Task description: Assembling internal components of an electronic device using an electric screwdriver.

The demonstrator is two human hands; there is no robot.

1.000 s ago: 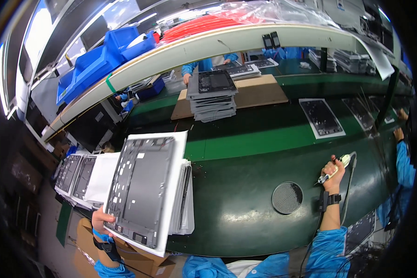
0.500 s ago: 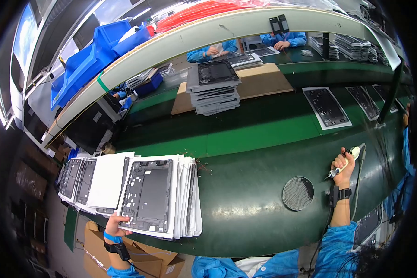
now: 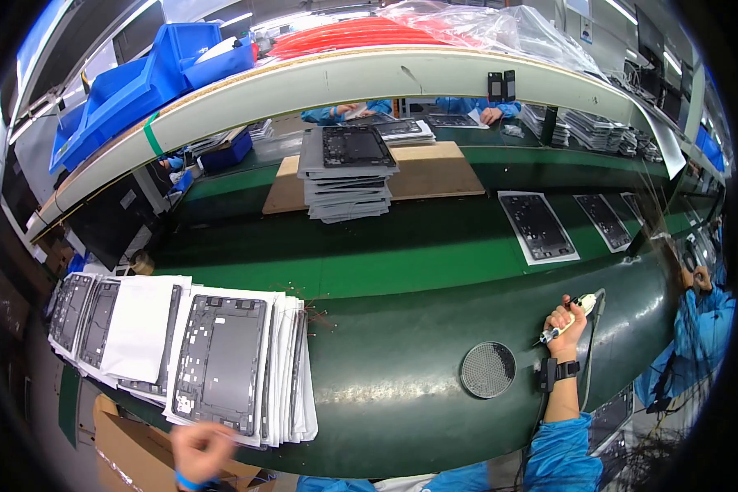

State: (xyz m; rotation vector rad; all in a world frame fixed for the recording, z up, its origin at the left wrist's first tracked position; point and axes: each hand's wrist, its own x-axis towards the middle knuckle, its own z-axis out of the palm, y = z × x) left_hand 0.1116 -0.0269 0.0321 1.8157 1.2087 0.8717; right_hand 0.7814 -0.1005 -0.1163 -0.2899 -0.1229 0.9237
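Observation:
My right hand [image 3: 566,325] is closed round a cream-coloured electric screwdriver [image 3: 583,302], its tip slanting down to the left and a cable trailing from its rear end. The left hand [image 3: 203,451] is smeared by motion beside the near edge of a dark tablet housing [image 3: 219,361]; its fingers look curled, but a grip cannot be made out. That housing lies on a stack of white sheets [image 3: 306,402] and dark panels at the bench's left. Between the stack and my right hand stands a round dish [image 3: 488,370] with a gridded surface.
Beyond the bench, a green conveyor [image 3: 369,266] carries a tall stack of housings [image 3: 348,201] and several single ones on white sheets. A shelf beam [image 3: 369,74] spans overhead with blue bins [image 3: 143,90]. Other people work opposite and at right. A cardboard box [image 3: 135,451] sits below left.
My left hand has come off the housing's corner and moved slightly toward me. The whole view has shifted, while my right hand still holds the screwdriver near the dish.

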